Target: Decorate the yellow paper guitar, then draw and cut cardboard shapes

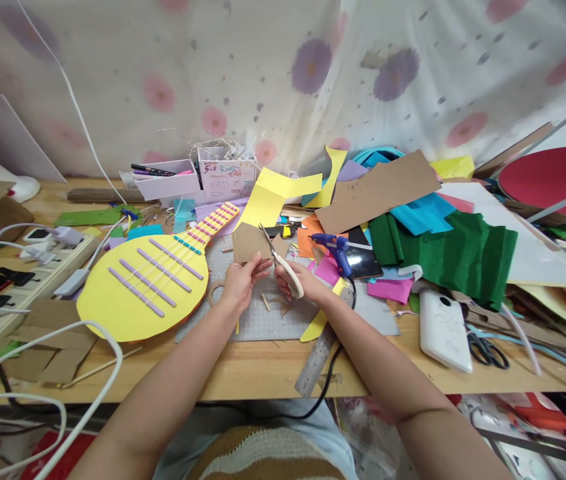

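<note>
White-handled scissors [289, 275] are in my right hand [305, 283], fingers closed round the handles. Their blades point up and away, over a piece of brown cardboard [249, 243]. Close by on the left, my left hand [243, 285] is closed in a pinch; a thin, dark sliver shows at its fingertips, too small to name. Both hands are above a grey cutting mat [257, 325]. A yellow paper lute shape [135, 293] with purple strips and pale strings lies to the left of my left hand. Right of my right hand rests a blue glue gun [335, 252].
A metal ruler [315, 370] reaches the table's front edge. Green crepe paper [457, 257], a white power bank-like block [445, 330] and dark scissors [487, 350] lie at right. A power strip [37, 280] and looping white cables [117, 353] occupy the left. Boxes [225, 179] stand behind.
</note>
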{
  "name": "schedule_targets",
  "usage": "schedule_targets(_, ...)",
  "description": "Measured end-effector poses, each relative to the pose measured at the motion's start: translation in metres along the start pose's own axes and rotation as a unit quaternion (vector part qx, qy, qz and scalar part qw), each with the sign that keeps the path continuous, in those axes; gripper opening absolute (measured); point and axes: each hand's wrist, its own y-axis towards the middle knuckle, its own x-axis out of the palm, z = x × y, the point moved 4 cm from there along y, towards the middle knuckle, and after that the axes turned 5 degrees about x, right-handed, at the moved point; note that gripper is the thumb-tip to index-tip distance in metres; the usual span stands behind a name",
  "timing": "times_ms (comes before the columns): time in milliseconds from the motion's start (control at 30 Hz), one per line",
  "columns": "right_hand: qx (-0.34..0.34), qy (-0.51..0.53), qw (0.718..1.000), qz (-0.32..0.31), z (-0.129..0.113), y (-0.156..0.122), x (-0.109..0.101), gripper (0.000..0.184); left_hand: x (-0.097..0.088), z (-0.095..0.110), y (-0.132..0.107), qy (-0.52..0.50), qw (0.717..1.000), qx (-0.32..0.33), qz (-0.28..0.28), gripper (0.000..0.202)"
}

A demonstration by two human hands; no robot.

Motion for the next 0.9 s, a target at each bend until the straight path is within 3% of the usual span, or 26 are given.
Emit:
schedule_targets(667,0.025,-0.002,0.999,-0.021,0.005,0.002,-0.015,0.040,-0.004,0.003,0.005,0.043,0.999,-0.013,-0.018,0.015)
schedule_targets(900,-0.028,-0.030,0.998,-0.036,-0.001,-0.001,-0.015,0.042,-0.008,0.006,0.010,0.082,0.995,0.015,-0.052,0.019)
